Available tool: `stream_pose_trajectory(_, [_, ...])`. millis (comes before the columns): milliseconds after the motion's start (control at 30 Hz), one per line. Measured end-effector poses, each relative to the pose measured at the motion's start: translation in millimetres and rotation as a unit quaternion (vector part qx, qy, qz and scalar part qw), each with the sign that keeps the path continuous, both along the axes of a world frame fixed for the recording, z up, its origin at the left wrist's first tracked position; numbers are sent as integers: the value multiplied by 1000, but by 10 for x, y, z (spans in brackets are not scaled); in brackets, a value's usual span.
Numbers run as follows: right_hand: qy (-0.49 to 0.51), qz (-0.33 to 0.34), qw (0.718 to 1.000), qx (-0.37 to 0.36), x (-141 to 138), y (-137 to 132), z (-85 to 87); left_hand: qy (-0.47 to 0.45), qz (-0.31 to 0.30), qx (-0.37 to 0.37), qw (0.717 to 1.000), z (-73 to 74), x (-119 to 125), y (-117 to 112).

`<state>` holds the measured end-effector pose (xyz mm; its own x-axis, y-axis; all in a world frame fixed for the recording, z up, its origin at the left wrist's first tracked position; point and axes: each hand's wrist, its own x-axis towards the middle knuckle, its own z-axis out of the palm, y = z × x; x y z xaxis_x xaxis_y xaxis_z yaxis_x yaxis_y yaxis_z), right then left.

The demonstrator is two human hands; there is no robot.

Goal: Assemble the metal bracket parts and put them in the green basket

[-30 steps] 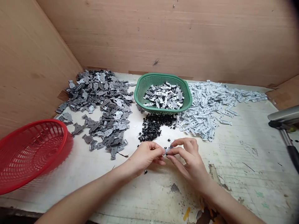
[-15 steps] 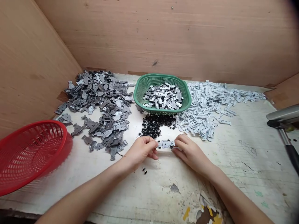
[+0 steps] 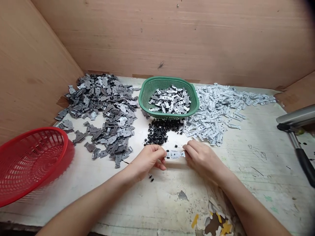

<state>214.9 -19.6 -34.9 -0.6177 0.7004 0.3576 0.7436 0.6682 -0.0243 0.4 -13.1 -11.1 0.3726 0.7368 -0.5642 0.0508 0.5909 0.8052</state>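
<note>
A small light grey metal strip with a black roller at its left end is held between both hands just above the white table. My left hand pinches the strip's left end with curled fingers. Its right end is gripped by my right hand, fingers closed. Just beyond the hands lies a heap of small black rollers. One loose black roller lies on the table under my left hand.
A green basket with assembled pieces stands behind the rollers. Dark grey plates are heaped at the left, light grey strips at the right. A red basket sits at the left edge, a metal tool at the right. Wooden walls enclose the table.
The hands have lowered and moved apart, and the strip now lies stretched lengthwise between them. The view has shifted slightly.
</note>
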Motion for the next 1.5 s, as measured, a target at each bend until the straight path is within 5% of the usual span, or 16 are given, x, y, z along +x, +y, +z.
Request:
stream_pose_trajectory(233, [155, -43, 984, -74, 157, 25, 35, -45, -21, -10, 999, 17, 21, -19])
stream_pose_trajectory(400, [200, -34, 975, -90, 185, 4, 82, 31, -45, 54, 997, 51, 43, -26])
stream_pose_trajectory(600, [294, -50, 935, -190, 121, -122, 259, 26, -41, 40, 998, 50, 37, -31])
stream_pose_trajectory(1200, [273, 11, 937, -219, 5, -201, 287, 25, -10, 40, 999, 26, 17, -26])
stream_pose_trajectory(1300, [217, -84, 963, -133, 200, -2, 149, 30, -9, 47, 998, 23, 14, -16])
stream_pose_trajectory(1400, [59, -205, 977, 5, 386, 229, -62, 36, -13, 48, 998, 16, 8, -9])
stream_pose_trajectory(1500, [-31, -228, 972, 41, 458, 335, -192, 39, -16, 47, 998, 0, 1, -7])
